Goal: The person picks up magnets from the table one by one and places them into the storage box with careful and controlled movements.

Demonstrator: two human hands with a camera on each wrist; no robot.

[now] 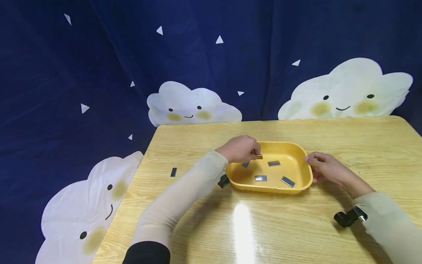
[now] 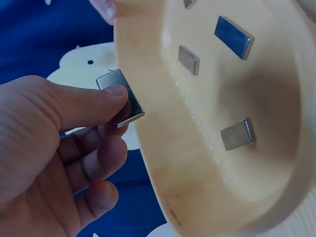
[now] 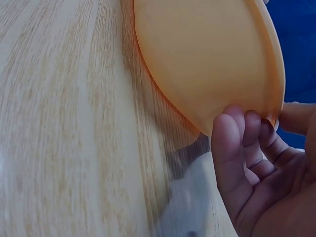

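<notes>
My left hand (image 1: 240,148) (image 2: 54,148) pinches a shiny metal block (image 1: 259,156) (image 2: 121,98) between thumb and fingers, over the left part of a yellow tray (image 1: 270,189) (image 2: 153,143) (image 3: 207,59). Several similar blocks lie apart on the tray floor, among them one (image 1: 288,181) near the front right and another (image 1: 274,163) (image 2: 188,60) farther back. At the tray's right end my right hand (image 1: 329,170) (image 3: 266,173) grips the rim, thumb on top and fingers curled against the outer wall.
A single dark metal block (image 1: 173,172) lies on the wooden table (image 1: 204,234) left of the tray. Behind the table hangs a dark blue cloth (image 1: 211,62) with white clouds and small triangles. Both wrists carry black cameras.
</notes>
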